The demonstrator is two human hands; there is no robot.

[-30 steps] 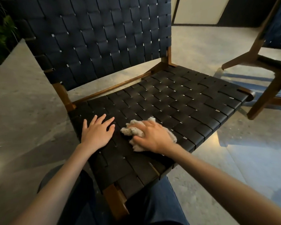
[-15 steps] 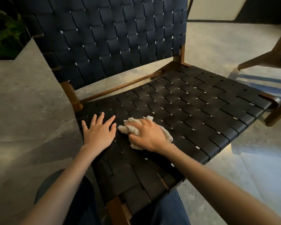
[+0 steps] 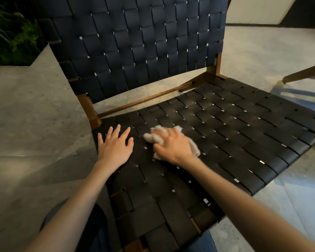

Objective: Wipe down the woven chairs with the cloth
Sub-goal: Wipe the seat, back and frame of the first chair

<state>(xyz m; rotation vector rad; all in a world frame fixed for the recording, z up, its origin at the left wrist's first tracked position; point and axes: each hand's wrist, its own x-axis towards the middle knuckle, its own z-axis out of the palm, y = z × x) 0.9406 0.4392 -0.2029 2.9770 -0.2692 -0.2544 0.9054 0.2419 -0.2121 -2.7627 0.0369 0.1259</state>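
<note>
Cloth (image 3: 154, 138) on the woven chair (image 3: 235, 135), back-left part of the seat, and it has crept a touch closer to the rear rail (image 3: 144, 101) than half a second ago. The view has swung too: the chair sits further right and larger in frame, and only a wooden leg of the second chair (image 3: 305, 73) shows at the right edge now. Right hand (image 3: 173, 147) is on top of the cloth, palm down, fingers curled into the bunched fabric and gripping it against the weave, forearm reaching in from lower right; hand and cloth are slightly blurred. Left hand (image 3: 115, 149) lies flat on the seat just beside it, fingers straight and spread, holding nothing, near the back-left post. The cloth is crumpled, its longer run lying across the seat from beside the left hand to under the right palm. Grey floor (image 3: 25, 115) all around, a plant (image 3: 9, 33) at upper left.
</note>
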